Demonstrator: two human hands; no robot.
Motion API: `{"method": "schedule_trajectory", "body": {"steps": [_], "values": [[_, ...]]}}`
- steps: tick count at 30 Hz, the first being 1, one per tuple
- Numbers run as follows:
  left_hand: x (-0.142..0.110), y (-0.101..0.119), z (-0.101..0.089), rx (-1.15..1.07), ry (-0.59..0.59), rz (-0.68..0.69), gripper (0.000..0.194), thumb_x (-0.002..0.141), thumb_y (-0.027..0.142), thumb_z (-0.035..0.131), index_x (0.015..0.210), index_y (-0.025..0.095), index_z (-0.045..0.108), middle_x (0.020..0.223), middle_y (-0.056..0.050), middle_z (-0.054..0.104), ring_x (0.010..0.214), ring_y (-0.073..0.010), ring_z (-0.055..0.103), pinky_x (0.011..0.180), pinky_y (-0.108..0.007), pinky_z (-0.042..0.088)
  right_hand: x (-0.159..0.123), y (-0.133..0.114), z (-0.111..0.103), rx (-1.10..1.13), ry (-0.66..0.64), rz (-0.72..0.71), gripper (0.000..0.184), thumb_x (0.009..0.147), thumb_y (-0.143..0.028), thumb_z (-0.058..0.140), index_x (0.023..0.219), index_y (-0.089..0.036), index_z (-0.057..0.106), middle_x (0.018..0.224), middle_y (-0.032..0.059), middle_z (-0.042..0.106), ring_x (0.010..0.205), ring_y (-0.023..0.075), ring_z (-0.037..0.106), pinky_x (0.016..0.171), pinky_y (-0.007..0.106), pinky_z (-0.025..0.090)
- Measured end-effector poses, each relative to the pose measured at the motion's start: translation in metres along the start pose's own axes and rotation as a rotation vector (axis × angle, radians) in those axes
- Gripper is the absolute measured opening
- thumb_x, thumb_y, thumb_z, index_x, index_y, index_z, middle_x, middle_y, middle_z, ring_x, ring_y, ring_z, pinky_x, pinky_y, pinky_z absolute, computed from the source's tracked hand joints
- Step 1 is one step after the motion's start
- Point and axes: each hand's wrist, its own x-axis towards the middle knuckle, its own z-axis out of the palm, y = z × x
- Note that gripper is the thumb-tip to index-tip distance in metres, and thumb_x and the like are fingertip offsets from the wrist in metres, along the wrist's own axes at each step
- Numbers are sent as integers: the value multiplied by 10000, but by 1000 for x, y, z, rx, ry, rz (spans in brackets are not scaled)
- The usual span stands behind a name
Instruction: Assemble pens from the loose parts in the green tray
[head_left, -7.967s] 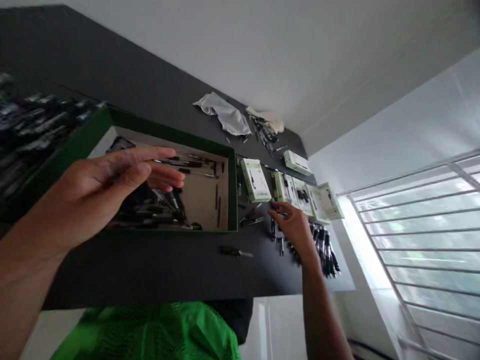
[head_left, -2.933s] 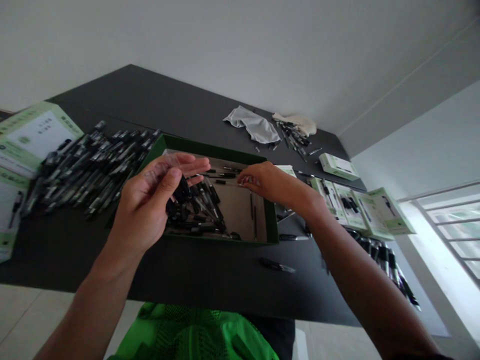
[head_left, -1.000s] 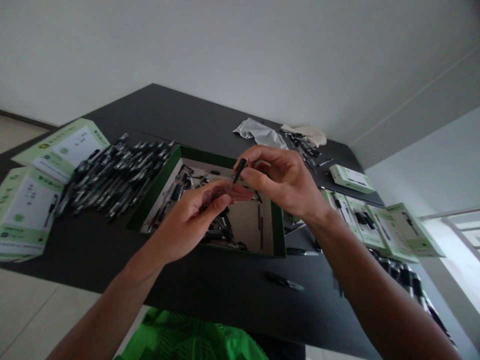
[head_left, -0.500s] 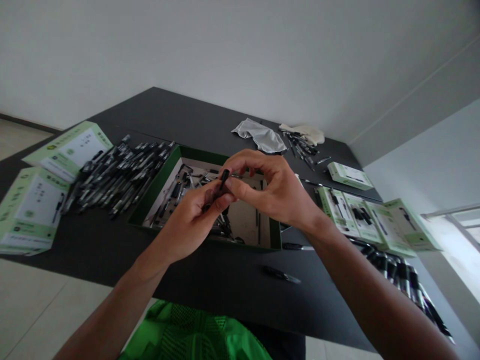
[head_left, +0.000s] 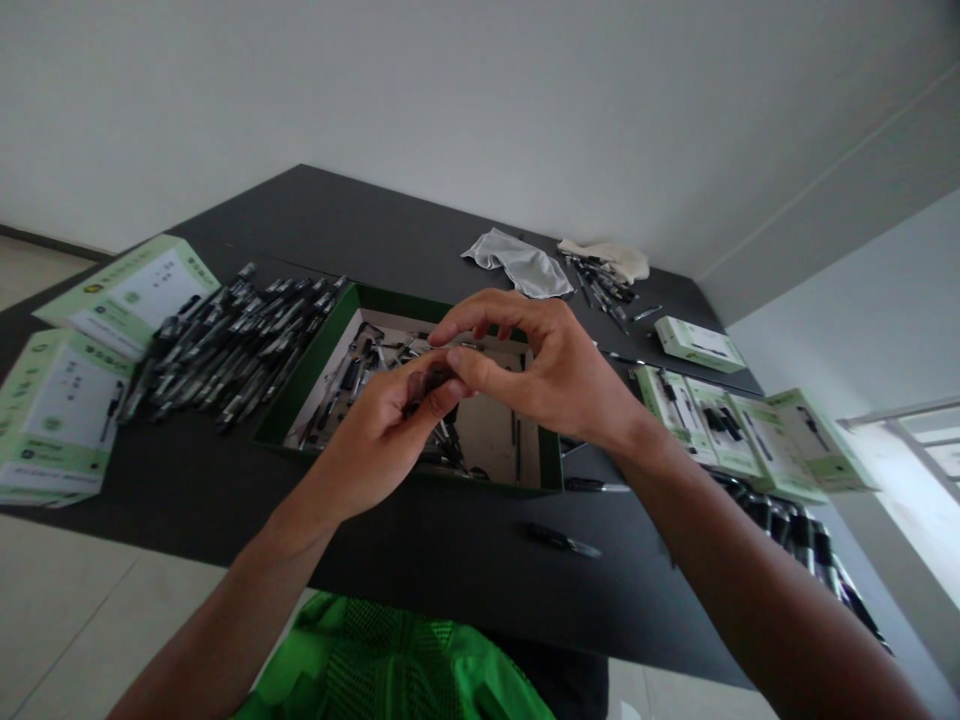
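Note:
My left hand [head_left: 379,420] is closed over the green-walled box, with small black pen parts [head_left: 420,395] partly showing between its thumb and fingers. What exactly they are is mostly hidden. Right above it, my right hand [head_left: 559,370] arches with its thumb tip touching the left fingertips. A gap shows between the right thumb and its curved fingers, and I see nothing held there. Under both hands the box [head_left: 300,395] contains loose pens and pen parts [head_left: 360,370], mainly in its left half.
Many black pens [head_left: 240,350] lie heaped left of the box, near upright green-and-white cartons [head_left: 64,410]. A single pen [head_left: 562,540] lies in front. To the right are an opened carton [head_left: 780,450], a closed carton [head_left: 697,342] and more pens [head_left: 802,540]. A grey cloth [head_left: 517,262] lies behind.
The black cap-like piece that stood up between my fingertips no longer shows. My right fingers have shifted slightly left and farther over the left hand; the left hand stays nearly in place.

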Motion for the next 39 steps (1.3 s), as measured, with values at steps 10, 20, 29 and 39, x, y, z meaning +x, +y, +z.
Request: {"method": "schedule_trajectory", "body": {"steps": [10, 20, 29, 39], "values": [[1, 0, -1, -58, -1, -3, 259, 1036, 402, 661, 1191, 225, 771, 1259, -37, 796, 1207, -217, 716, 1082, -300, 527, 0, 3, 0, 41, -31, -13, 144, 938, -187, 694, 1047, -188, 788, 1083, 40, 796, 973, 162, 707, 847, 273, 541], [3, -6, -6, -407, 42, -128, 237, 1017, 375, 685, 1196, 245, 772, 1212, -65, 800, 1224, -290, 732, 985, -405, 660, -5, 26, -6, 172, -32, 56, 280, 1032, -378, 636, 1181, -170, 750, 1098, 34, 758, 888, 125, 665, 776, 241, 516], [1, 2, -16, -242, -23, -111, 233, 1018, 356, 690, 1204, 248, 780, 1341, -47, 741, 1122, -237, 748, 906, -301, 666, -3, 21, 14, 130, -51, -35, 204, 1012, -318, 681, 1166, -212, 762, 1167, 43, 777, 972, 153, 699, 828, 264, 554], [3, 7, -2, -43, -36, -19, 332, 1038, 391, 645, 1326, 224, 636, 1340, -93, 684, 1015, -206, 722, 740, -269, 618, -7, 5, 14, -9, -22, -38, 92, 930, -173, 739, 978, -234, 787, 1171, 55, 778, 1151, 207, 708, 1094, 388, 505]]}}
